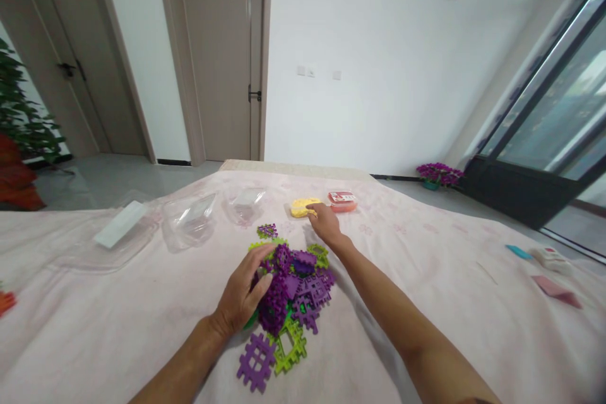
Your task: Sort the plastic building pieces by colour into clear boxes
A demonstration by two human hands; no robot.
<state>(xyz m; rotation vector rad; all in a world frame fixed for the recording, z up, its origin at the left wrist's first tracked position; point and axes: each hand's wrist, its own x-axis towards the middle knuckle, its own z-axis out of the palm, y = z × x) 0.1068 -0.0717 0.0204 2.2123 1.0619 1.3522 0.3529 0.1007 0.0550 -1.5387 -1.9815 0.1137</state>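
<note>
A heap of purple and lime-green interlocking plastic pieces [293, 293] lies on a pink cloth-covered table [426, 303]. My left hand [243, 293] curls over the left side of the heap, fingers closed round purple pieces. My right hand [324, 221] is stretched far forward, fingertips touching a yellow piece [302, 207] next to a small orange box [342, 201]. A single purple piece [267, 230] lies apart, just beyond the heap.
Clear plastic bags [189, 221] and a clear lid with a white card [120, 224] lie at the left back. Blue and pink flat items and a small card pack [549, 257] lie at the right. An orange piece [5, 302] shows at the left edge.
</note>
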